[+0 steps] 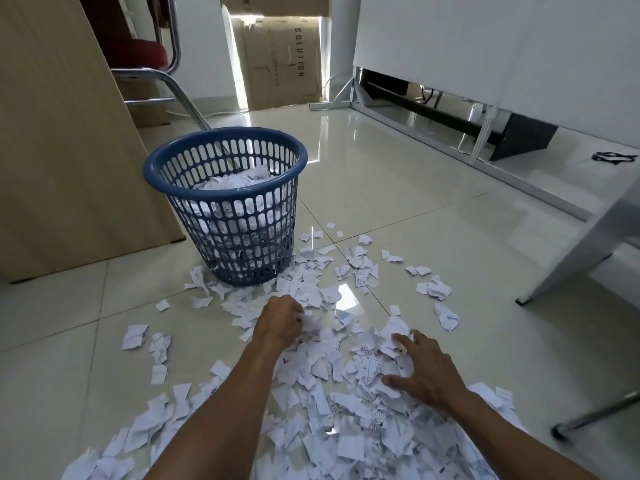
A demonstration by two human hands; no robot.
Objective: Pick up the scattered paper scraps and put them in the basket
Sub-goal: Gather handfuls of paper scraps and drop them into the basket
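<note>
Gathering was under way low on the floor [433,216]: the left grip [282,320] was curled tight around a small wad of paper scraps [346,420], just short of the basket [221,195], while the right grip [427,370] lay on the heap with its fingers spread apart, clamped on nothing. The scraps spread in a thick drift from the foot of the basket back towards the person, with loose outliers to either side, and more lay piled inside the basket.

The likeliest trouble was spillage. The scraps were thin, light, torn and creased, so a loose fistful could shed pieces on the lift. The tiles were glossy and smooth, and flat bits on them would probably slide away from the fingers instead of lifting. The basket was light-looking blue plastic, round and tapered, with slotted walls; a knock from a forearm might tip it, and small bits could slip out through the slots
</note>
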